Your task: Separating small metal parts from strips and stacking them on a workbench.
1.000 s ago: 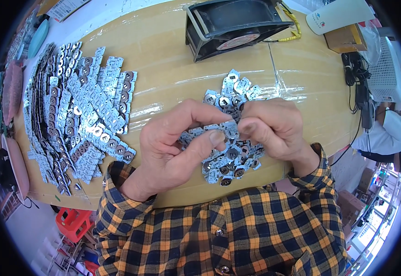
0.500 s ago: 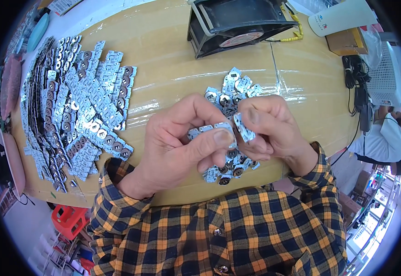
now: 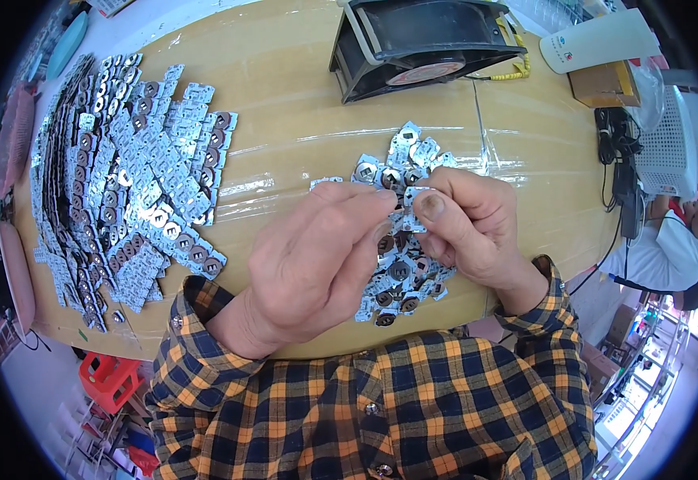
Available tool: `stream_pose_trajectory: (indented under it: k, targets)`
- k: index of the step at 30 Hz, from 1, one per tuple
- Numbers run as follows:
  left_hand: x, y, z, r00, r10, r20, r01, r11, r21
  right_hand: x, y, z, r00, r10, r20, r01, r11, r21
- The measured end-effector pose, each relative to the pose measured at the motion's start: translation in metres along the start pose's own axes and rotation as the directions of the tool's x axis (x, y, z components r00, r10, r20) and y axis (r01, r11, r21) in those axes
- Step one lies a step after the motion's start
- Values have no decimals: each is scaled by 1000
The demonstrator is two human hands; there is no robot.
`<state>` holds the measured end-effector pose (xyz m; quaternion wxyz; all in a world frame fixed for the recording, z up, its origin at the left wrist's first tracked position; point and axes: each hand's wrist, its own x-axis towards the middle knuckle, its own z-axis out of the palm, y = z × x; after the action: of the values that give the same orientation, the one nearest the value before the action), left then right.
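Observation:
My right hand [image 3: 477,228] pinches a small circuit board [image 3: 415,210] between thumb and fingers, close to the pile's middle. Back turned up, my left hand [image 3: 305,260] is closed, thumb and fingertips pressed together right beside that board. Past its knuckles sticks out the end of a circuit board strip [image 3: 325,182]; the rest of it is hidden under the hand. Beneath and between both hands lies a pile of small circuit boards [image 3: 401,276], some with round dark or silvery parts.
Many circuit board strips [image 3: 157,176] are heaped at the left of the table [image 3: 285,96]. A black fan [image 3: 425,48] stands at the back, a white cup [image 3: 601,40] and a cardboard box [image 3: 603,84] at the back right. Black cables [image 3: 617,140] hang by the right edge.
My left hand has turned over, so its back now faces up and covers most of the strip. The board in my right hand has tipped flatter.

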<state>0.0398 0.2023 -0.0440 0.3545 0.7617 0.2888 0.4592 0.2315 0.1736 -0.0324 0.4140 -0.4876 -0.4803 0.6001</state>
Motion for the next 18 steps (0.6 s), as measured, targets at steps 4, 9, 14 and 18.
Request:
stream_pose_trajectory:
  k: [4, 9, 14, 18]
  targets:
    - [-1, 2, -1, 1000, -2, -12, 2, 1000, 13, -2, 2, 1, 1000, 16, 10, -16, 1000, 18]
    - [-2, -2, -4, 998, -21, -51, 20, 999, -30, -4, 0, 2, 997, 79, -7, -78, 992, 104]
    - [-1, -5, -6, 996, 65, 65, -62, 997, -49, -3, 1, 2, 995, 94, -25, -90, 989, 115]
    - [0, -9, -9, 989, 69, 128, -60, 995, -76, -2, 1, 0, 997, 61, -42, -62, 998, -20]
